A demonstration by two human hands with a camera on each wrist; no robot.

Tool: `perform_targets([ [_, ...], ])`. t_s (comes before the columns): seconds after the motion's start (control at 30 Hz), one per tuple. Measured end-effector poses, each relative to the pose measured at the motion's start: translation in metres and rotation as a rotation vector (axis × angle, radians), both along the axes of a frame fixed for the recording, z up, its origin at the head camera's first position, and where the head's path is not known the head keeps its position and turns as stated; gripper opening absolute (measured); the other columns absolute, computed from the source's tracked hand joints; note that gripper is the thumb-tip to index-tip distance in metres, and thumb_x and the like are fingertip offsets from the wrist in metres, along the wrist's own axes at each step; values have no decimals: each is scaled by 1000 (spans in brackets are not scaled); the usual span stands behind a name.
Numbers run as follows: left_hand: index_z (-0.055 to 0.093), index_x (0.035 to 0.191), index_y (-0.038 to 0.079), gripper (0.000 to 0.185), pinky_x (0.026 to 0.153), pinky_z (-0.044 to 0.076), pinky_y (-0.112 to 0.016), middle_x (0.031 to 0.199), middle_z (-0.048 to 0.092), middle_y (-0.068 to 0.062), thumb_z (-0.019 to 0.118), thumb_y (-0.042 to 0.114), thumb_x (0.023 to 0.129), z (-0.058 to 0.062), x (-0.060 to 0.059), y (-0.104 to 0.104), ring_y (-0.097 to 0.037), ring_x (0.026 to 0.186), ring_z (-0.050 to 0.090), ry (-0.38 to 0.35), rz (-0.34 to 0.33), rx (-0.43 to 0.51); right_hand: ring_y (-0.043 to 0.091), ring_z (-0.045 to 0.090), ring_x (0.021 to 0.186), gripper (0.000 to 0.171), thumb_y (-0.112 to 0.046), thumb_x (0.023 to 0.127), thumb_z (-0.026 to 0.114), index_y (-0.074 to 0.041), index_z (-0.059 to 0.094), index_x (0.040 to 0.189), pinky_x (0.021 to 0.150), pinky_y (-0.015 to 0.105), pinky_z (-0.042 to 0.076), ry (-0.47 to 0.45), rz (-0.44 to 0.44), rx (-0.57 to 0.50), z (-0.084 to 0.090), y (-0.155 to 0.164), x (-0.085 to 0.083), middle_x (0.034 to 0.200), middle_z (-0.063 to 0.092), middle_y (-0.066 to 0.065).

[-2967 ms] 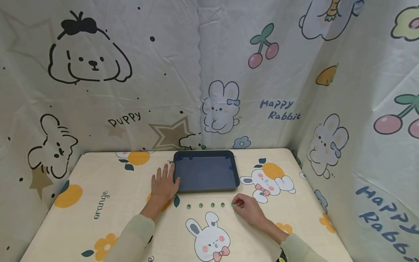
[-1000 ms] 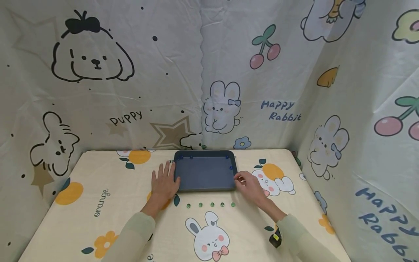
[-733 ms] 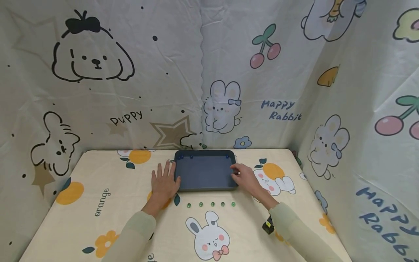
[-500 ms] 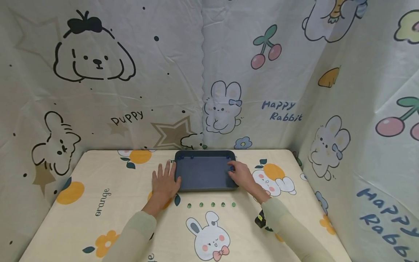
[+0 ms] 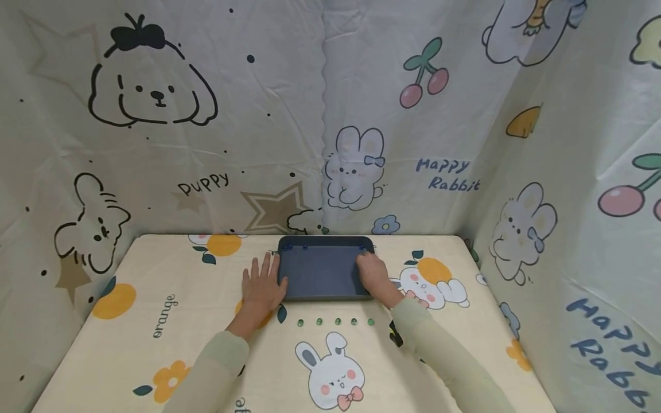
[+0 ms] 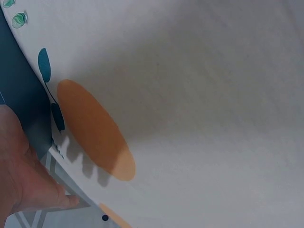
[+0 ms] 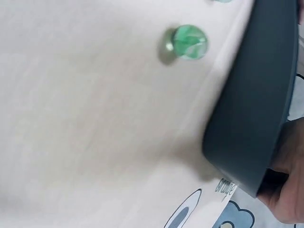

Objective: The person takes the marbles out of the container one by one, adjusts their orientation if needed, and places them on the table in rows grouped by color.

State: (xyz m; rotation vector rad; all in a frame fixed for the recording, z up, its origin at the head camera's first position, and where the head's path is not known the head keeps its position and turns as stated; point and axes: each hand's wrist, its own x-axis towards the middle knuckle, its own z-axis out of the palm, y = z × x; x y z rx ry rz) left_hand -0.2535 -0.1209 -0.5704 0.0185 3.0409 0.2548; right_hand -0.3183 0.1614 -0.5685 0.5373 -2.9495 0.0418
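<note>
A dark blue-grey tray [image 5: 322, 278] lies at the back of the table. My left hand [image 5: 261, 285] rests spread along its left side, thumb against the rim; the left wrist view shows part of that hand [image 6: 28, 175]. My right hand [image 5: 374, 275] reaches over the tray's right wall, fingers curled down inside. It covers the spot where a blue marble lay, and I cannot tell if it grips it. In the right wrist view the wall hides the fingertips of this hand [image 7: 289, 180]. Blue marbles [image 5: 304, 246] sit along the tray's far edge. Several green marbles [image 5: 338, 322] form a row in front.
A cream tablecloth [image 5: 206, 310] with printed rabbits and oranges covers the table. Patterned curtains [image 5: 289, 115] rise behind and at the sides. A small black item [image 5: 395, 335] shows under the right sleeve [image 5: 444, 350].
My right hand has gone from the rightmost green marble over the tray's right wall and inward, covering a blue marble seen half a second ago. The left hand stays put.
</note>
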Motion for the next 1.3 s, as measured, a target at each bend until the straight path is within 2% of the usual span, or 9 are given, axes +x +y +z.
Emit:
perform_targets([
  [0.2, 16, 161, 9, 73, 117, 11, -62, 165, 10, -17, 42, 44, 103, -2, -3, 3, -44, 148, 10, 8, -3, 9, 30, 65, 85, 15, 3, 82, 74, -2, 71, 95, 65, 42, 59, 42, 30, 137, -2, 1, -3, 94, 67, 16],
  [0.43, 15, 161, 10, 73, 117, 12, -62, 165, 11, -17, 43, 45, 103, -3, -6, 3, -44, 148, 10, 11, 2, -1, 30, 66, 83, 9, 4, 86, 70, -1, 71, 94, 65, 41, 59, 91, 78, 125, 0, 9, -2, 92, 67, 15],
  [0.53, 15, 161, 9, 73, 116, 11, -62, 165, 10, -17, 43, 44, 103, -2, -6, 2, -45, 148, 9, 7, 2, 3, 30, 66, 78, 6, 4, 88, 67, -1, 70, 86, 63, 43, 58, 102, 71, 38, 2, 12, -1, 85, 66, 14],
  [0.63, 14, 161, 9, 74, 116, 11, -63, 165, 10, -17, 42, 45, 103, -2, -6, 0, -45, 148, 10, 6, 0, 6, 30, 67, 74, 11, 2, 89, 66, -2, 73, 82, 62, 44, 57, 65, 46, -93, 6, 14, -1, 80, 67, 13],
  [0.77, 15, 161, 9, 73, 116, 12, -63, 165, 10, -18, 42, 45, 103, -3, -5, -3, -46, 148, 10, 5, 0, 12, 28, 69, 78, 11, -1, 92, 66, -1, 77, 90, 68, 41, 57, -41, 17, -262, 11, 16, 0, 85, 72, 13],
  [0.87, 16, 160, 8, 73, 116, 12, -64, 165, 11, -19, 43, 44, 103, -4, -3, -4, -46, 147, 11, 6, -3, 23, 27, 71, 87, 11, -2, 92, 68, 1, 77, 98, 75, 39, 58, -123, -28, -401, 15, 18, 7, 94, 74, 12],
  [1.03, 16, 160, 8, 73, 116, 13, -64, 165, 11, -19, 43, 44, 103, -5, -2, -4, -47, 147, 11, 5, -6, 30, 25, 70, 95, 13, -5, 92, 70, -1, 78, 102, 81, 41, 57, -192, -56, -605, 20, 14, 28, 99, 75, 9],
  [1.3, 15, 161, 8, 73, 116, 12, -64, 165, 10, -18, 42, 44, 103, -5, -2, -3, -46, 148, 10, -3, 0, 31, 16, 70, 85, 10, -7, 90, 73, -3, 79, 97, 70, 28, 57, -225, 81, -731, 19, -7, 79, 93, 76, 3],
])
